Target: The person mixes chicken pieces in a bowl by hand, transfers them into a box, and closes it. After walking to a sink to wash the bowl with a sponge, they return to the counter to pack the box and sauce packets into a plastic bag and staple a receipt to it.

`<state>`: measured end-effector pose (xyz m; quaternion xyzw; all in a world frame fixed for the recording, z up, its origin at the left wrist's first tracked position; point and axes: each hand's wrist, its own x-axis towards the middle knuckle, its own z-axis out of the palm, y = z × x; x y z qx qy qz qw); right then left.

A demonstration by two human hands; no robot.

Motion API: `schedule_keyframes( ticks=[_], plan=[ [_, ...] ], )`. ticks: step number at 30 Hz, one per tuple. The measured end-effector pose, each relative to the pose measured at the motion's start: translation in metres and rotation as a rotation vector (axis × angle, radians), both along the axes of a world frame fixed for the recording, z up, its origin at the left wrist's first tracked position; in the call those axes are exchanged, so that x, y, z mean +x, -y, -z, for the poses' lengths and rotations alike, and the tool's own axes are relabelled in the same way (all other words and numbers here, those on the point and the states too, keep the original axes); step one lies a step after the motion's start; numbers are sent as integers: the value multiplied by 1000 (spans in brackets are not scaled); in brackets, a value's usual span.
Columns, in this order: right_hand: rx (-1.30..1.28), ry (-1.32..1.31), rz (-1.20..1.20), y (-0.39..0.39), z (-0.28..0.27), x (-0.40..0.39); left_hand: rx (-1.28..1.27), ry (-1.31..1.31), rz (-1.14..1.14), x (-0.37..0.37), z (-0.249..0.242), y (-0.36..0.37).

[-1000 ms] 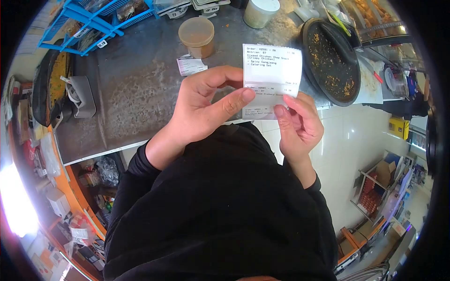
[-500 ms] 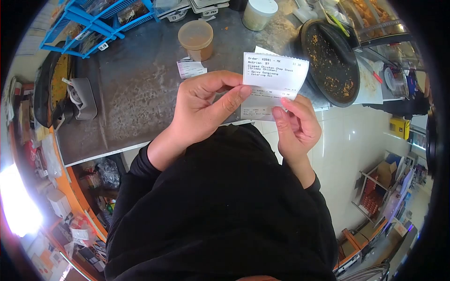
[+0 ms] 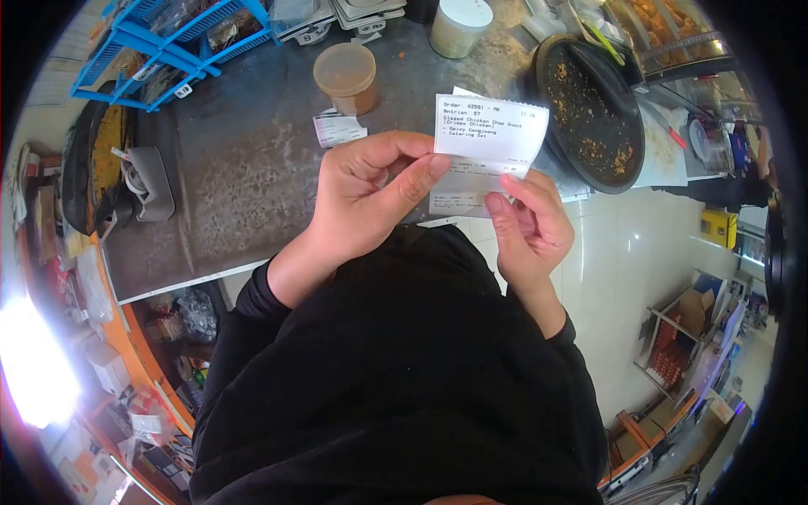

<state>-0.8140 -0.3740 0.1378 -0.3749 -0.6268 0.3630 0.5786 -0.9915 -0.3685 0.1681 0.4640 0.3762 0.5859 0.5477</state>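
Several printed order slips (image 3: 490, 130) are held up between my two hands over the table's front edge. The top slip curls and reads as a chicken order; others hang below it, partly covered. My left hand (image 3: 370, 185) pinches the slips' left edge between thumb and finger. At the lower right edge, my right hand (image 3: 534, 223) is closed on them with thumb and forefinger. Beyond my left hand, another printed slip (image 3: 339, 129) lies on the metal table (image 3: 244, 181), beside a lidded tub (image 3: 345, 77) of brown contents.
A white-lidded tub (image 3: 460, 29) stands at the back. To the right, a dark oval pan (image 3: 581, 156) holds brown crumbs. Blue racks (image 3: 160, 46) stand at the back left, near a grey tape dispenser (image 3: 150, 185). A red-handled knife (image 3: 676, 137) lies at the right.
The slips and both hands stay nearly in place, with the top slip tilted slightly. The camera view has shifted a little, so the table items appear slightly further left.
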Motion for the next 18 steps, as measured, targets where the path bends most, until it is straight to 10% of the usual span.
schedule_keyframes(
  ticks=[18],
  plan=[
    [514, 579, 146, -32, -30, -4, 75, -422, 73, -8, 11, -4]
  ],
)
